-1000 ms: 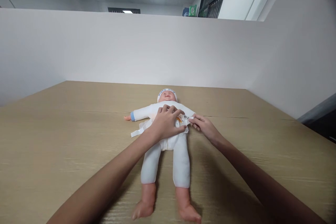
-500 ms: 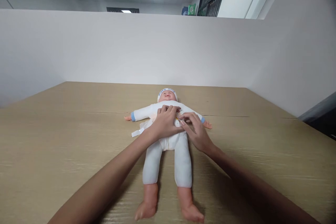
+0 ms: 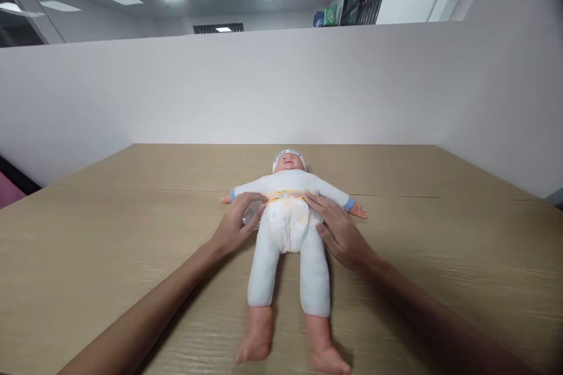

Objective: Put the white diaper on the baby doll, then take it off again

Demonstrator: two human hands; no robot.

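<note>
A baby doll [image 3: 292, 180] in a white suit and a white cap with lettering lies on its back, its feet toward me. Around its hips is a white diaper [image 3: 289, 225] with a yellow-orange patterned waistband. My left hand [image 3: 237, 221] is at the diaper's left side, with the white side flap between its curled fingers and thumb. On the other side, my right hand [image 3: 343, 231] lies with fingers stretched out, their tips touching the waistband's right end. The right-side fastening is partly hidden under those fingers.
The doll lies on a wide wood-grain table [image 3: 153, 217]. A white partition [image 3: 281, 88] rises along the far edge and the right side. Something pink and black [image 3: 13, 187] shows beyond the left edge. A green pack [image 3: 330, 15] is visible past the partition.
My left hand has moved off the doll's middle to the diaper's left flap, uncovering the waistband. My right hand has opened out flat along the right side. The camera view has shifted slightly.
</note>
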